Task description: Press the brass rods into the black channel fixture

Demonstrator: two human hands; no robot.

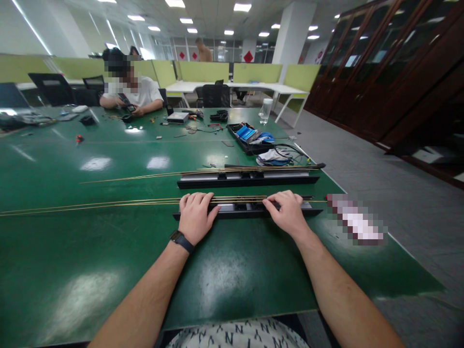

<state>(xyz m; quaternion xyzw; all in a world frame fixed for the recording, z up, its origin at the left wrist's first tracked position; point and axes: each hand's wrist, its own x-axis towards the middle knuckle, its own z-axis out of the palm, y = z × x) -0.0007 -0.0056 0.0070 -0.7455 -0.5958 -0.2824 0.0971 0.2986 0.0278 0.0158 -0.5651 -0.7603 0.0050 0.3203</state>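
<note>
A long black-and-silver metal rail (232,213) lies crosswise on the green table before me. Thin gold-coloured rods (145,203) run along its far side and stick out well past its left end. My left hand (195,215) wraps over the rail's left part, fingers on the far side and thumb towards me. Near the right end, my right hand (288,208) is closed, thumb and forefinger pinched at a thin gold rod on the rail. The palm side of both hands is hidden. A second similar rail (250,181), also with gold rods along it, lies just beyond, touched by neither hand.
On the table (108,256) a black tray (241,144) holds blue items, beside white gloves (274,157) and cables. A blurred-out object (355,220) lies at right. A glass jug (266,111) stands farther back. A person (145,94) sits across the table, handling a small device.
</note>
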